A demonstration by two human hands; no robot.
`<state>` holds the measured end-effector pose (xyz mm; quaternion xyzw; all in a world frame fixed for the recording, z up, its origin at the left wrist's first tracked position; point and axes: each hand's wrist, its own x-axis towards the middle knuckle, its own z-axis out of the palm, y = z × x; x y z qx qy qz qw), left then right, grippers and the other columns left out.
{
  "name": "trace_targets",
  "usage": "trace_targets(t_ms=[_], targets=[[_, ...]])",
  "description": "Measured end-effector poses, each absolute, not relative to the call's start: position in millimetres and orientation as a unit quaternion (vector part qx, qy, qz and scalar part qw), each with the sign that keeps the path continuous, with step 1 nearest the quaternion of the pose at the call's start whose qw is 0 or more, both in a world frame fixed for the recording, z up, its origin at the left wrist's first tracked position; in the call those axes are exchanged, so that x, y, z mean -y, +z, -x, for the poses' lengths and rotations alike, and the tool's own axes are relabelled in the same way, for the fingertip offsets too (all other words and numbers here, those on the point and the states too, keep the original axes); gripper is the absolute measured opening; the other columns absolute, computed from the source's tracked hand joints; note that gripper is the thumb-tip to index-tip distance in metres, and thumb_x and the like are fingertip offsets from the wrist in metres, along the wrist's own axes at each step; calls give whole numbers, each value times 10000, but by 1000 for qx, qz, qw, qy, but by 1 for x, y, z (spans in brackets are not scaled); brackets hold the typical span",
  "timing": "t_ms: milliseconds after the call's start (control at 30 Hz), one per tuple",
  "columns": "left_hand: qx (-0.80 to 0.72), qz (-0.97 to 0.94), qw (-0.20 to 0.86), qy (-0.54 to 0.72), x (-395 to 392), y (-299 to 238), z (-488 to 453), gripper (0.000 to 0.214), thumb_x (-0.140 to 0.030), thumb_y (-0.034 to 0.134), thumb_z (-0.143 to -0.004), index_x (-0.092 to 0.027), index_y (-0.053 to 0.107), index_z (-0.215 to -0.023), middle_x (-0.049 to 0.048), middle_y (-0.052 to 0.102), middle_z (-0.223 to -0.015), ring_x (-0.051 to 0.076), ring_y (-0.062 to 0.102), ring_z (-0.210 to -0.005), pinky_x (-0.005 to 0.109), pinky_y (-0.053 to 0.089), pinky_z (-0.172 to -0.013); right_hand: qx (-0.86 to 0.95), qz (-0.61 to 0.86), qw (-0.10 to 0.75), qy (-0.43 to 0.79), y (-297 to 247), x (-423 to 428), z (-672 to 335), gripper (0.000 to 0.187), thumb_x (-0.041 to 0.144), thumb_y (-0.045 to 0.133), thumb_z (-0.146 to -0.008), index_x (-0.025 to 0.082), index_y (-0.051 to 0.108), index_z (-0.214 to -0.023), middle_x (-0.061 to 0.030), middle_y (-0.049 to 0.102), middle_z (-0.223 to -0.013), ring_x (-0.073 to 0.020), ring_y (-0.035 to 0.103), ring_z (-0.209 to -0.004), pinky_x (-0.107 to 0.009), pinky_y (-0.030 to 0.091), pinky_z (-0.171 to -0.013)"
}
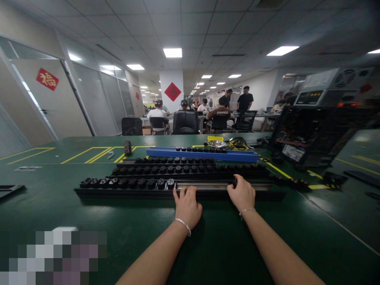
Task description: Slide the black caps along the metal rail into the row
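Observation:
On the green table lies a long black rail (115, 193) with several round black parts (141, 183) in a row along its left half. Bare metal channel (204, 185) shows on its right half. My left hand (188, 208) is closed over the rail's front edge near the middle, its forefinger beside the last round part in the row. Further right, my right hand (242, 194) pinches a small black part (234, 183) at the channel; the fingers hide most of it. Behind lie more black rails (190, 170) filled with similar parts.
A blue rail (162, 152) with black parts lies further back, near a shiny metal dish (217, 144) and black cables (239, 143). An open computer case (314, 134) stands at right. A short stack of round parts (128, 147) stands at left. People sit beyond the table.

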<state>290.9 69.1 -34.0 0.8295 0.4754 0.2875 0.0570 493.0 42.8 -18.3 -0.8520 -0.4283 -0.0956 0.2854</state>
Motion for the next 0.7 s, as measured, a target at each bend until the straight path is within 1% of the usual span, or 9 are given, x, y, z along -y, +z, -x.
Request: trace_targets(t_ms=[400,700], targets=[[-464,-832,58,298,-71,-37,-290,441,-125,498,-684,-252,500,-1106,14,596,-1148,227,420,-1161,579,40,-1109,435,840,301,-122,-24,-43,-501,427,219,439,-747,151,528,-1159,-108,639,-1050,-237,553,-1008,-373,356,-913],[-472,-830,54,290,-71,-36,-291,426,-140,504,-701,-245,507,-1113,24,593,-1157,229,410,-1181,566,46,-1111,437,835,312,-115,-27,-45,-504,423,218,423,-750,156,524,-1156,-94,631,-1070,-235,539,-1024,-382,339,-928]])
